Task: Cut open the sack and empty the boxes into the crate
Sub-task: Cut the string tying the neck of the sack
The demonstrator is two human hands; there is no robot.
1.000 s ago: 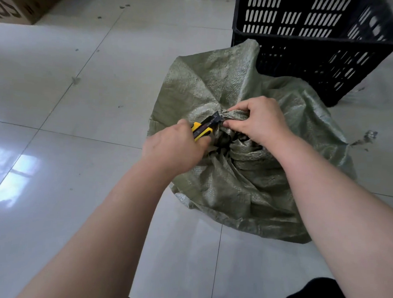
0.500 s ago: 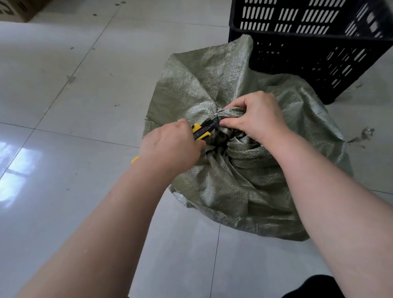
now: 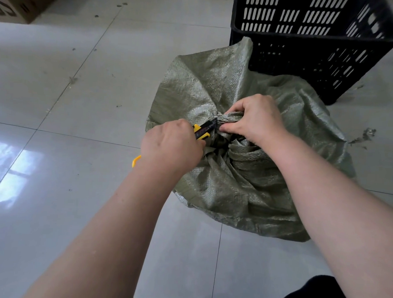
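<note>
while the olive-green woven plastic sack [image 3: 226, 89] sits slumped on the pale grey tiled floor [image 3: 59, 99], its neck is bunched into a tight gather at the middle of its top. the right hand [image 3: 256, 119] curls over that gather from the sack's far side, fingers and thumb pinching the bunched fabric. the left hand [image 3: 171, 145] is closed in a fist round a yellow and black utility knife [image 3: 204, 131], whose front end meets the gather just beside the right thumb; the blade itself cannot be made out. the black slotted plastic crate [image 3: 306, 41] stands just behind the sack. a brown cardboard box [image 3: 15, 6] sits well apart from the sack, to its far left.
</note>
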